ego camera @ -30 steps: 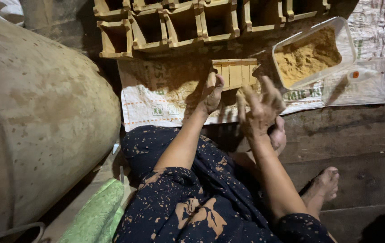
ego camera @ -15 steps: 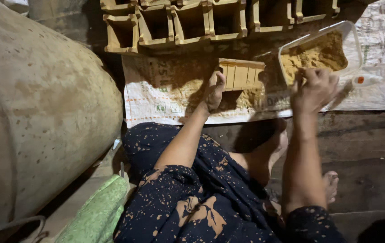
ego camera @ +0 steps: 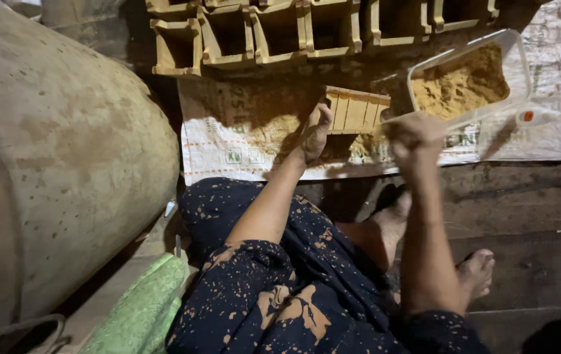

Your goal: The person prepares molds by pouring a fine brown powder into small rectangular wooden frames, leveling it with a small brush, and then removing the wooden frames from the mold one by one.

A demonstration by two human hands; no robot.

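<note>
A small wooden slatted mould (ego camera: 358, 110) lies on a printed woven sack (ego camera: 241, 147) spread over the wooden floor. My left hand (ego camera: 314, 133) holds its left end, thumb up against the side. My right hand (ego camera: 415, 133), blurred, grips the near corner of a clear plastic tray (ego camera: 518, 77) filled with yellow-brown powder (ego camera: 459, 82). The tray is lifted and tilted toward the mould. Loose powder (ego camera: 279, 134) lies scattered on the sack around the mould.
A row of open wooden box moulds (ego camera: 274, 33) stands behind the sack. A large dusty rounded vessel (ego camera: 51, 164) fills the left side. A clear lid (ego camera: 552, 128) with a small orange-marked item lies at right. Green cloth (ego camera: 139, 311) sits by my knee; my bare feet (ego camera: 477, 272) rest on planks.
My right hand went from beside the mould to the tray of powder, took its near corner and raised it toward the mould. My left hand stayed on the mould.
</note>
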